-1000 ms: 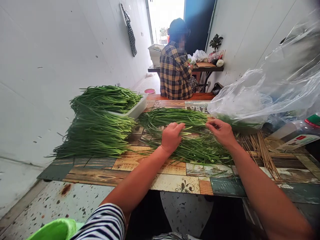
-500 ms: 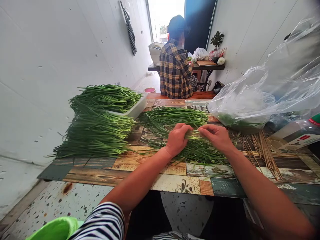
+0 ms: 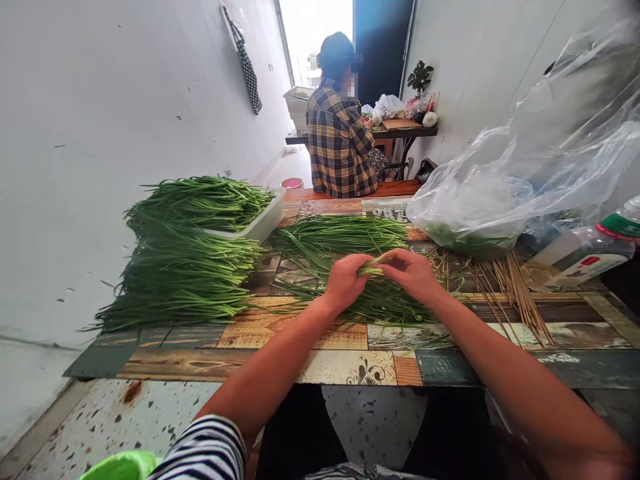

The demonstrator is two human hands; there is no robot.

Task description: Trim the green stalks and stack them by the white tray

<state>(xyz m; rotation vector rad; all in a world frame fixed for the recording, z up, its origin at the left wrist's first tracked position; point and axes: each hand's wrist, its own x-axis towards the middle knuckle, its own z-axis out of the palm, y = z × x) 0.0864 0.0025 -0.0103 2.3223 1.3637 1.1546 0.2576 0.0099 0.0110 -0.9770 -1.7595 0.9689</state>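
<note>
My left hand [image 3: 346, 281] is closed round a small bunch of garlic chives [image 3: 371, 267], its pale stem ends sticking out to the right. At those ends the fingers of my right hand [image 3: 411, 273] pinch together on the stems. Loose chives [image 3: 395, 303] lie in a tangle on the table beneath both hands. Just behind them is a neater layer of chives [image 3: 350, 231]. To the left, a large stack of chives [image 3: 200, 277] rests on the table, and more chives [image 3: 210, 203] fill a white tray [image 3: 265, 223].
A clear plastic bag [image 3: 465, 193] with greens inside stands at the right, near thin wooden sticks [image 3: 513, 297] and a plastic bottle [image 3: 585, 253]. Beyond the patterned table [image 3: 190, 360], a person in a plaid shirt [image 3: 333, 140] sits at another table. A green bin [image 3: 120, 467] is at lower left.
My right hand has come closer to the left, its fingers now further over the stem ends. The view has shifted slightly. My left hand keeps hold of the chives.
</note>
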